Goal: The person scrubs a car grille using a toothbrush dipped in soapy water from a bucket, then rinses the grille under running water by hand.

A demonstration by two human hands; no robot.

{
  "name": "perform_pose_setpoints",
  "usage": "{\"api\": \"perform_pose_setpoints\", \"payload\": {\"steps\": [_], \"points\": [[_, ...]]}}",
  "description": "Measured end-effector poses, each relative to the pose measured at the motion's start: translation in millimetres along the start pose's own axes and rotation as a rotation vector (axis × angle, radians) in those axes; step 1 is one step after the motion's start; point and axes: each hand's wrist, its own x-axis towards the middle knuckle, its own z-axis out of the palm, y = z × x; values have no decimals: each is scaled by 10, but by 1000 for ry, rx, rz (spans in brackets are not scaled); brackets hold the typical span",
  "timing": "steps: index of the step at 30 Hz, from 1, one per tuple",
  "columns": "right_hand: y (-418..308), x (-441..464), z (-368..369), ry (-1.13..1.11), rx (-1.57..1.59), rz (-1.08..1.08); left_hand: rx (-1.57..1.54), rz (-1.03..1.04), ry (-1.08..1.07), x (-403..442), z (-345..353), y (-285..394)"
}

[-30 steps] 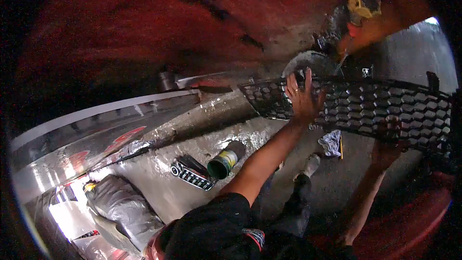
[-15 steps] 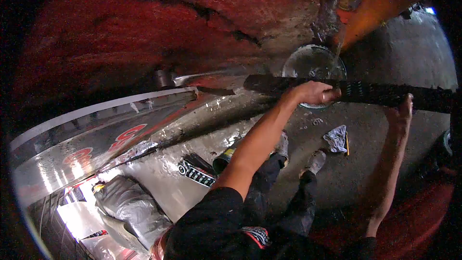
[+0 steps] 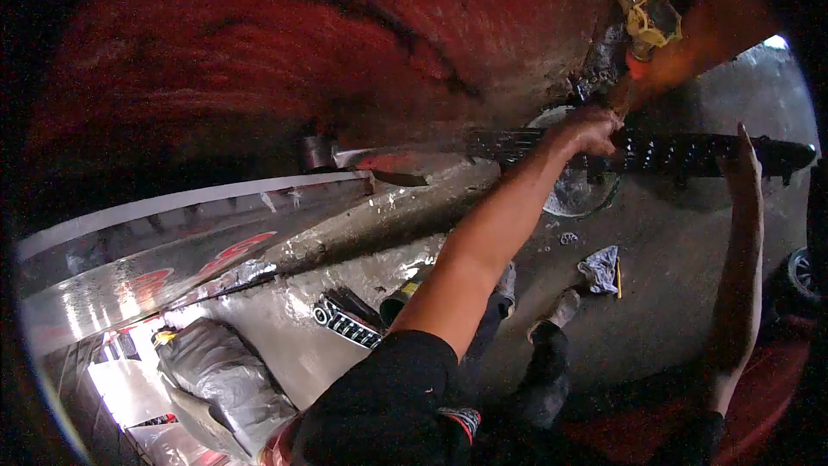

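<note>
A long black slotted panel (image 3: 668,153), perhaps a car trim piece, stretches sideways in front of me. My left hand (image 3: 588,131) is closed over its middle part. Toward its right end my right hand (image 3: 742,160) grips it, thumb pointing up; the other fingers are partly hidden. Below and behind the panel is a round basin (image 3: 580,198), partly covered by it and by my left arm. A pipe valve with a yellow handwheel (image 3: 653,21) sits above my left hand.
A crumpled cloth (image 3: 599,269) and a thin yellow stick (image 3: 618,280) lie on the wet floor by my feet. To the left are a socket set (image 3: 349,324), a large glossy panel (image 3: 185,250) and a grey plastic-wrapped bundle (image 3: 228,375). A wheel (image 3: 804,274) stands far right.
The black panel has turned so that its slotted face and right end show. Both hands have shifted up slightly, the left one also to the right, still holding it. The camera view has shifted.
</note>
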Motion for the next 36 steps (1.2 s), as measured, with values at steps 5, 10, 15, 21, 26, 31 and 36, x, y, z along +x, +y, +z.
{"api": "perform_pose_setpoints", "payload": {"steps": [5, 10, 15, 21, 26, 31, 36], "points": [[394, -2, 351, 132, 270, -48, 147, -143, 162, -128, -17, 172], [811, 56, 399, 101, 506, -106, 182, -343, 273, -200, 133, 688], [741, 125, 374, -107, 658, 42, 151, -408, 354, -281, 179, 756], [248, -113, 338, 36, 772, 18, 160, -449, 321, -800, -12, 450], [-59, -327, 294, 21, 904, 245, 250, -460, 291, -994, 176, 400], [-234, -548, 231, 10, 994, 386, 257, -427, 428, -440, 308, 735], [-332, -660, 332, -7, 1047, 460, 141, -477, 307, -23, 280, 895]]}}
